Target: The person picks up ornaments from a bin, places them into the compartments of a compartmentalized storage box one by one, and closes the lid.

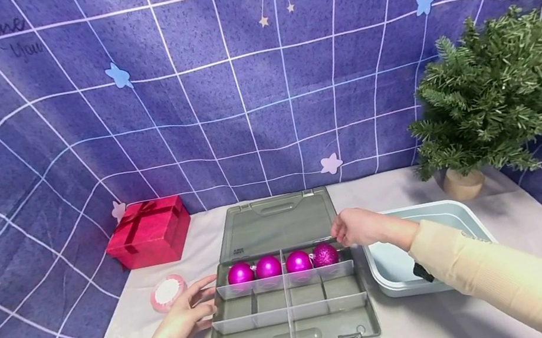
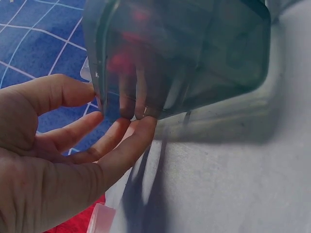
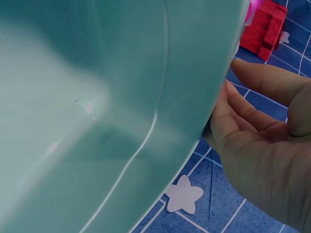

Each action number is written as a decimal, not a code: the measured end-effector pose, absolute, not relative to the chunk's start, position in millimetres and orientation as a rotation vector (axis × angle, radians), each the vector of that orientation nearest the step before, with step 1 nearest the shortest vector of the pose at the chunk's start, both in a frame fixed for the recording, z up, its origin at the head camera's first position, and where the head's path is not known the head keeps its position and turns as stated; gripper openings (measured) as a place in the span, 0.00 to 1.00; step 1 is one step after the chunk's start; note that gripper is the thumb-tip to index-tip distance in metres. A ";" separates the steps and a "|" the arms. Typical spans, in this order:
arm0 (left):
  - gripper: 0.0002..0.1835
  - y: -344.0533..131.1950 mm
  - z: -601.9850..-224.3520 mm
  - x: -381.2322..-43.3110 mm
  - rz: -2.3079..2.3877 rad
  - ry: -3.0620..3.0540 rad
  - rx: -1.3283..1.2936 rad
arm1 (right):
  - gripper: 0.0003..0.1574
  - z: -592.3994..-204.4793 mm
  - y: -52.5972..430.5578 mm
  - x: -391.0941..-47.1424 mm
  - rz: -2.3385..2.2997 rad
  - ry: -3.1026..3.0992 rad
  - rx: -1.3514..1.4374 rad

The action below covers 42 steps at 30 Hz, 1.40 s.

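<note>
A grey see-through divided box (image 1: 293, 332) stands with its lid (image 1: 280, 224) folded back. Its rear row holds three smooth magenta baubles (image 1: 268, 267) and a glittery one (image 1: 325, 254) at the right end. My left hand (image 1: 180, 321) touches the box's left wall, its fingers spread. The left wrist view shows that thumb and the fingertips along the wall. At the rear right corner of the box, my right hand (image 1: 358, 227) has bent fingers beside the lid's edge. In the right wrist view the tub's rim covers its fingertips, so I cannot tell whether they grip anything.
A pale blue tub (image 1: 464, 214) stands right of the box, beneath my right forearm. Behind it is a small artificial fir tree (image 1: 497, 89) on a wooden base. A red gift box (image 1: 150, 234) and a round pink-and-white item (image 1: 168, 292) lie to the left.
</note>
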State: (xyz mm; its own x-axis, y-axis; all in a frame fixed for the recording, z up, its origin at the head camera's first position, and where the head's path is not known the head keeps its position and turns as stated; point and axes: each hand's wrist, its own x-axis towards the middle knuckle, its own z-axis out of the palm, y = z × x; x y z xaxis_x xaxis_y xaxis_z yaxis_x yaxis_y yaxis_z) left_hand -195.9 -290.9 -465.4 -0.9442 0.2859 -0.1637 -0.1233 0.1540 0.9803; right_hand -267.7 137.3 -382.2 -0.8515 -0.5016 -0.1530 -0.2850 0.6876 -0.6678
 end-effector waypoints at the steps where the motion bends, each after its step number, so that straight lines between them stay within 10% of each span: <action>1: 0.39 -290.6 -465.5 -195.9 1.853 2.128 0.156 | 0.15 -381.9 138.1 -267.5 -0.945 2.573 -0.625; 18: 0.31 -288.2 -443.4 -209.2 1.838 2.219 0.156 | 0.27 -349.5 157.8 -302.6 -1.787 1.951 -0.179; 35: 0.14 -283.3 -404.9 -346.1 2.039 1.930 -0.224 | 0.41 -365.5 143.6 -360.5 -2.030 1.568 0.232; 42: 0.31 -271.4 -415.7 -362.4 1.888 1.994 -0.254 | 0.48 -381.1 150.7 -368.8 -2.080 1.495 0.340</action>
State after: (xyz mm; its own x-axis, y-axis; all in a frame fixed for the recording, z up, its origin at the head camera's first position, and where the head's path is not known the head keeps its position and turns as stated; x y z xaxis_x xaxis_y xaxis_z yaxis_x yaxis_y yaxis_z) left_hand -362.4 -271.4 -415.7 -0.9110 0.1280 -0.3921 -0.3845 0.0805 0.9196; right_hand -368.8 150.7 -381.1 -0.8166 -0.2853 -0.5018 0.5666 -0.2303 -0.7912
